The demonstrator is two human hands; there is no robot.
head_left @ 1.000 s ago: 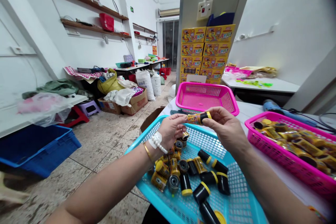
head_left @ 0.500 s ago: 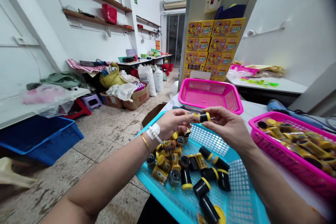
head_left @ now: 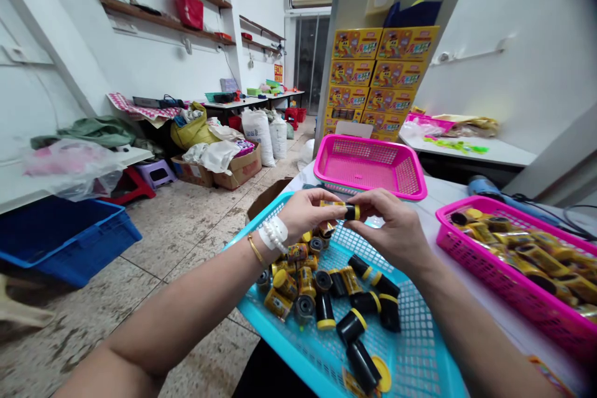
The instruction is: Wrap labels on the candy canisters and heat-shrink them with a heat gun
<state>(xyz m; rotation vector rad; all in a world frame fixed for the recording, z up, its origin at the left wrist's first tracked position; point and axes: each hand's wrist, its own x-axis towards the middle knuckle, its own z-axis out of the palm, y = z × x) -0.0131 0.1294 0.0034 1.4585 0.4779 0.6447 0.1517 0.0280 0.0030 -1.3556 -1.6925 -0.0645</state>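
Both hands are raised over a turquoise basket and hold one small black tube with a yellow end and a printed yellow wrapper. The thumb and fingers of my left hand pinch its wrapped end. My right hand closes its fingertips around the yellow end. In the basket below lie several loose black tubes, some with yellow ends, and several in yellow printed wrappers. A round yellow lid rests near the basket's front.
At the right stands a pink basket heaped with wrapped tubes. Another pink basket sits behind my hands. Stacked yellow printed boxes rise beyond it. A blue crate stands on the floor at the left.
The tube and both hands have shifted slightly left in view. My right fingers now cover more of the yellow end. The camera view has also moved a little.
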